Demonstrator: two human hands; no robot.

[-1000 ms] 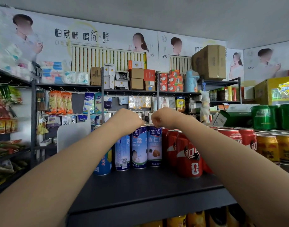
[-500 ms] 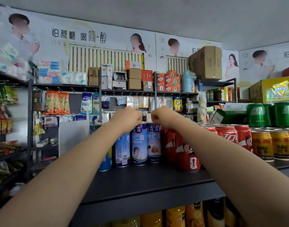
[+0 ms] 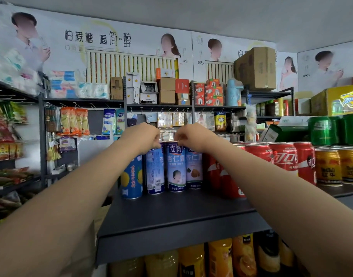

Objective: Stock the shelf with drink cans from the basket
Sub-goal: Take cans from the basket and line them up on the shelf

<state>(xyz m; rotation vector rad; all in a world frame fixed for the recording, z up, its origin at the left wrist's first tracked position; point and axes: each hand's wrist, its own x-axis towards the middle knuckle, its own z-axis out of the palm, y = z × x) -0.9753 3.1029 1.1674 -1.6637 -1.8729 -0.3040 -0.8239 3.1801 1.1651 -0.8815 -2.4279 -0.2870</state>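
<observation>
At the back edge of the dark shelf (image 3: 171, 218), the left hand (image 3: 142, 137) and right hand (image 3: 191, 137) each grip the top of a tall blue-and-white can: left can (image 3: 154, 170), right can (image 3: 193, 168).

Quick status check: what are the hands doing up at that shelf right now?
Left hand and right hand both curled on the tops of the pale blue cans. Cans upright on the dark shelf. Red cola cans close on the right; nothing blocking.

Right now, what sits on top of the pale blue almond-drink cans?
Both hands: the left hand on the left can, the right hand over the right can. The can tops and fingertips are hidden.
</observation>
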